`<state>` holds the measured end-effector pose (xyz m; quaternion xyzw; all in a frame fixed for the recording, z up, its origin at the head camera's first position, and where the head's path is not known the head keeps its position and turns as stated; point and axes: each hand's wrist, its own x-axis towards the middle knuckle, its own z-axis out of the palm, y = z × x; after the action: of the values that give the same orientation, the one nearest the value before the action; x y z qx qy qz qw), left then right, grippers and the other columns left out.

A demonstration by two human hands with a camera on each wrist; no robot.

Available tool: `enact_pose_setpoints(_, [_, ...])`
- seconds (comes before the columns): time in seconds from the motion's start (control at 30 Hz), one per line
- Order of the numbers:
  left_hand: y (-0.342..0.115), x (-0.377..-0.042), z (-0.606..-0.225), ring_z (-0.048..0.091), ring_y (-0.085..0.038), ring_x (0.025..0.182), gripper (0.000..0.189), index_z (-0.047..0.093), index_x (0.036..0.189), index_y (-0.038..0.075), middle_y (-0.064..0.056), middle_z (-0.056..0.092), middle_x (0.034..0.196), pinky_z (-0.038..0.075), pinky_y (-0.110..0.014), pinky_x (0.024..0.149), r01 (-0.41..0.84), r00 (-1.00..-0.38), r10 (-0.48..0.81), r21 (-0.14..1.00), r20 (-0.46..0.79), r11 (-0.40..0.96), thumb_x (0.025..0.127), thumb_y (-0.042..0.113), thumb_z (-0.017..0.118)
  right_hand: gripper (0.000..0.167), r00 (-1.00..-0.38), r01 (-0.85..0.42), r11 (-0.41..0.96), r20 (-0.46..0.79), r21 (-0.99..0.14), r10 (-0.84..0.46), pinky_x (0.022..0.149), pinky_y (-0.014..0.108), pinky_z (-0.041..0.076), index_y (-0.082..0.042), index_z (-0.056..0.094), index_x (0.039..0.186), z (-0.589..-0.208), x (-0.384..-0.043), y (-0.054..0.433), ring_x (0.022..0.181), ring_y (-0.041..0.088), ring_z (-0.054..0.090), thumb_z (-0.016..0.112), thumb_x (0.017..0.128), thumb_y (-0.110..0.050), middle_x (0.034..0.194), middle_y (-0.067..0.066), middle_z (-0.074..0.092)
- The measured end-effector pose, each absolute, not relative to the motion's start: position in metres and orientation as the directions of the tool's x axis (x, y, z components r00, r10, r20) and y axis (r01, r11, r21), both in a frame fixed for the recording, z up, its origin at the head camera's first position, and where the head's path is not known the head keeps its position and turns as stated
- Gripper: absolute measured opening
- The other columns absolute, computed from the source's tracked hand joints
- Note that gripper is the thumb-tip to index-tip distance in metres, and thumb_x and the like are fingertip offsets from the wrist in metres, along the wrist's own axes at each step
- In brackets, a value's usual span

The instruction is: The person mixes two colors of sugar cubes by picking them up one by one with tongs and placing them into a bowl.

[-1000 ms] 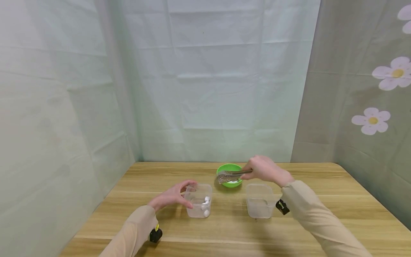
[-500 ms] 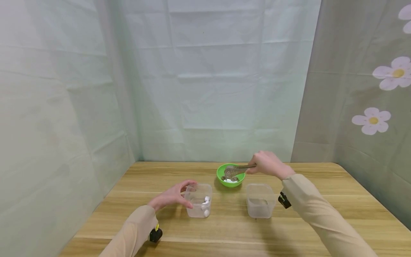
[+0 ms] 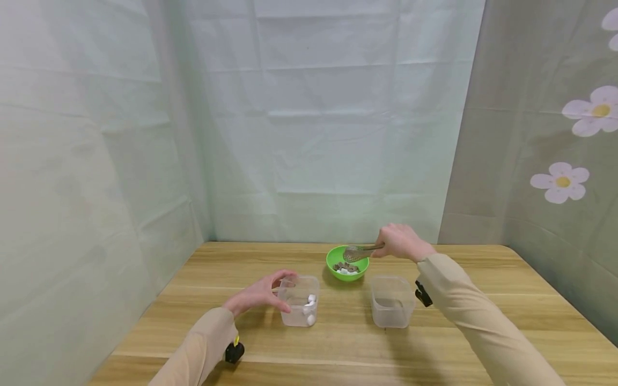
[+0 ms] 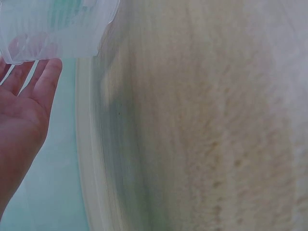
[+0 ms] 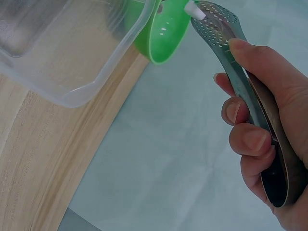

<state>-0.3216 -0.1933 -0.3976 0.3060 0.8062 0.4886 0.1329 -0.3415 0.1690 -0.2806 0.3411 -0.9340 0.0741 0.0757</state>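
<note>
My left hand (image 3: 260, 295) holds the left clear plastic container (image 3: 292, 319), thumb on the near side and fingers at the far side. Several white pieces (image 3: 310, 310) lie in that container. My right hand (image 3: 401, 241) grips metal tongs (image 3: 353, 254) with perforated heads, held over the green bowl (image 3: 347, 277). In the right wrist view a small white piece (image 5: 194, 9) shows at the tongs' tips. Brown pieces (image 3: 346, 266) and white ones lie in the bowl.
A second clear plastic container (image 3: 391, 317) stands on the wooden table (image 3: 338, 354), in front of the right hand and to the right of the bowl. A pale curtain (image 3: 328, 161) hangs behind the table's far edge.
My right hand has drawn back and to the right with the tongs, first lowering their heads into the bowl, then lifting them. Brown and white pieces in the bowl now show. The left hand stays put.
</note>
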Motion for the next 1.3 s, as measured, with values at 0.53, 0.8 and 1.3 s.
enact_pose_setpoints(0.53, [-0.193, -0.321, -0.398, 0.035, -0.029, 0.118, 0.083, 0.034, 0.135, 0.004, -0.006, 0.039, 0.130, 0.031, -0.046, 0.093, 0.351, -0.783, 0.617, 0.872, 0.075, 0.340, 0.067, 0.018, 0.080, 0.045, -0.768, -0.636, 0.767, 0.162, -0.086, -0.619, 0.041, 0.018, 0.014, -0.018, 0.039, 0.047, -0.283, -0.340, 0.167, 0.043, 0.003, 0.014, 0.072, 0.076, -0.025, 0.044, -0.012, 0.016])
enact_pose_setpoints(0.8, [-0.192, -0.320, -0.397, 0.037, -0.028, 0.117, 0.083, 0.035, 0.134, 0.005, -0.007, 0.040, 0.130, 0.032, -0.044, 0.093, 0.355, -0.780, 0.621, 0.872, 0.079, 0.336, 0.066, 0.017, 0.080, 0.050, -0.763, -0.640, 0.763, 0.179, -0.085, -0.621, 0.040, 0.017, 0.014, -0.018, 0.033, 0.046, -0.279, -0.337, 0.166, 0.042, 0.003, 0.013, 0.072, 0.076, -0.025, 0.044, -0.012, 0.015])
enact_pose_setpoints(1.3, [-0.193, -0.319, -0.397, 0.036, -0.029, 0.118, 0.082, 0.035, 0.135, 0.005, -0.007, 0.040, 0.130, 0.031, -0.045, 0.093, 0.349, -0.783, 0.618, 0.875, 0.075, 0.335, 0.067, 0.017, 0.080, 0.029, -0.719, -0.688, 0.724, 0.177, -0.049, -0.672, 0.040, 0.019, 0.016, -0.015, 0.059, 0.055, -0.269, -0.321, 0.153, 0.043, 0.004, 0.017, 0.070, 0.078, -0.029, 0.044, -0.011, 0.030])
